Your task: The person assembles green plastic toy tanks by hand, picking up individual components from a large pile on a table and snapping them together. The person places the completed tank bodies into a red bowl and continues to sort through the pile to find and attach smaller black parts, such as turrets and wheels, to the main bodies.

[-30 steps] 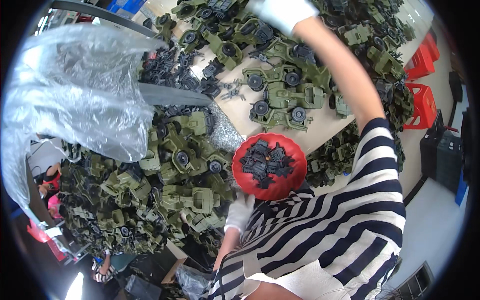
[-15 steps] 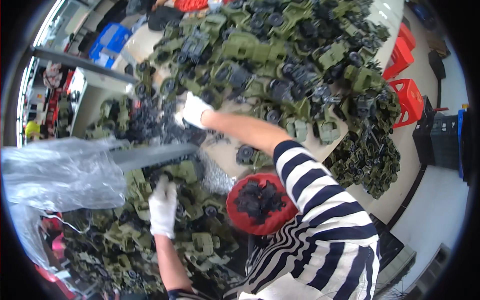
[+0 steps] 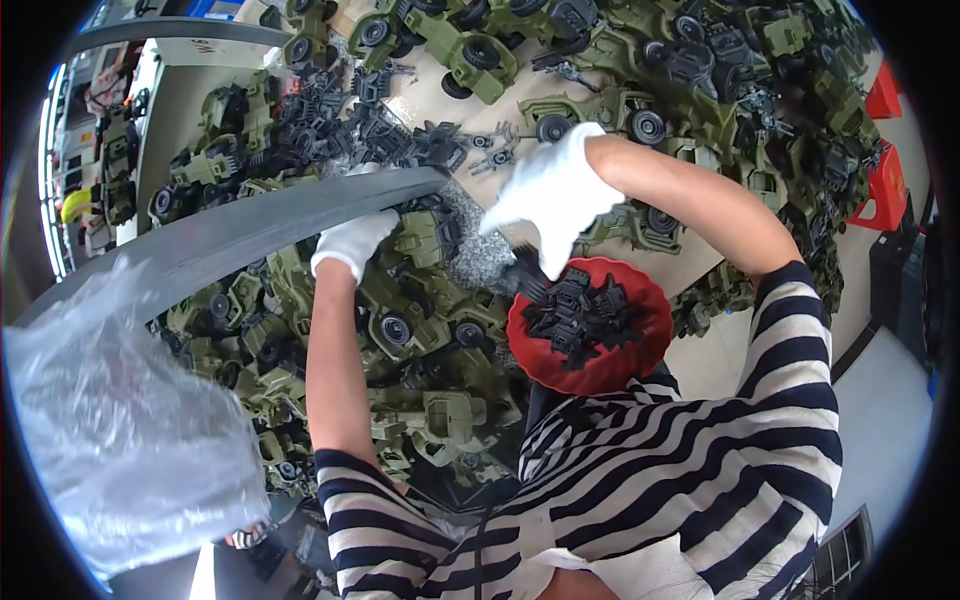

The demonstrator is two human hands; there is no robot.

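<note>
Bowl: red bowl [image 3: 640,375] at centre frame, heaped with black parts [image 3: 580,315].
Right hand [image 3: 555,195]: gloved, pinching a black part at the bowl's upper-left rim.
Left hand [image 3: 352,243]: gloved, closed on a green truck [image 3: 425,235], left of centre.
Tabletop [image 3: 450,115]: crowded, bare strip at upper centre.

Both hands wear white gloves, the left hand [image 3: 352,243] and the right hand [image 3: 556,192] alike. The sleeves and shirt [image 3: 640,480] carry black and white stripes. The round bowl [image 3: 590,370] with a scalloped rim is bright red, and the small parts [image 3: 580,315] heaped in it are black. The toy vehicles [image 3: 420,310] are olive green with black wheels. The worktop [image 3: 480,110] is pale beige. The plastic bag [image 3: 120,420] is clear with a greyish sheen. The crates [image 3: 884,190] at the edge are red.
</note>
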